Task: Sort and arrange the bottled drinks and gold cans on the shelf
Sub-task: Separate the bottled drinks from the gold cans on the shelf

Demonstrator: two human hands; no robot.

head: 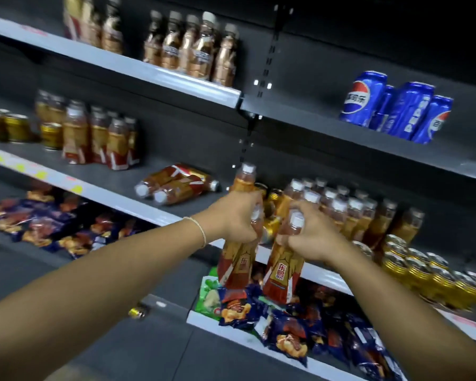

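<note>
1. Bottled drinks [283, 273]: a couple are up in the air right now, held by the neck in front of the middle shelf [138, 207] and not set down on it yet. More are in a standing row [349, 215] at the back right of that shelf. The gold cans [423, 270] sit just beside them toward the front, and some toppled bottles [176, 185] lie further left.
2. Biggest risk imo: the left hand [235, 220] looks like it's gripping two at once, an upper bottle [243, 180] poking above the fist and a lower bottle [238, 264] hanging under it. With only a neck grip on smooth plastic, one could slip out and drop into the snack packs [286, 325] below.
3. Other risk: squeezing these in among the standing row could clip a neighbour and domino the lot, or shove cans off the front edge.
4. Right hand [315, 233]: fingers curled tight round the neck of its bottle, just under the white cap, and the bottle hangs a bit tilted.
5. Both forearms reach forward and up with the hands nearly touching. There's a thin bracelet [201, 232] on the left wrist.
</note>
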